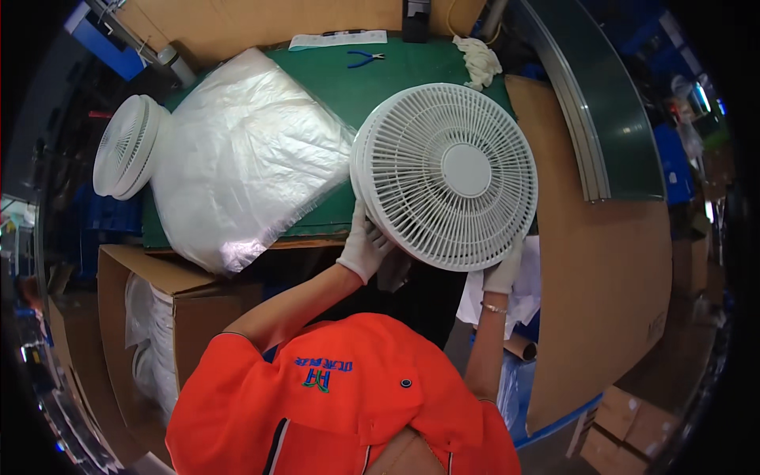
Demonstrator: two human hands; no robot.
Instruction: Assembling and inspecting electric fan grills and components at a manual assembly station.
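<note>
A round white fan grille (419, 190) with radial slats and a plain centre disc is held tilted over the front edge of the green table (313, 67). It looks like a stack or pair, since a second rim shows behind its left side. My left hand (365, 250), in a white glove, grips its lower left rim, with some fingers hidden behind it. At the lower right rim my right hand (504, 269), also gloved, is closed on the edge, its fingertips mostly hidden. Left of the grille, a pile of clear plastic bags (245, 150) covers much of the table.
More white fan grilles (127, 146) stand at the far left. Blue-handled pliers (365, 58), a paper strip (336, 39) and a crumpled white cloth (478, 62) lie at the back. A cardboard box (210, 309) sits lower left; a large cardboard panel (602, 293) stands right, beside a metal-edged rail (570, 103).
</note>
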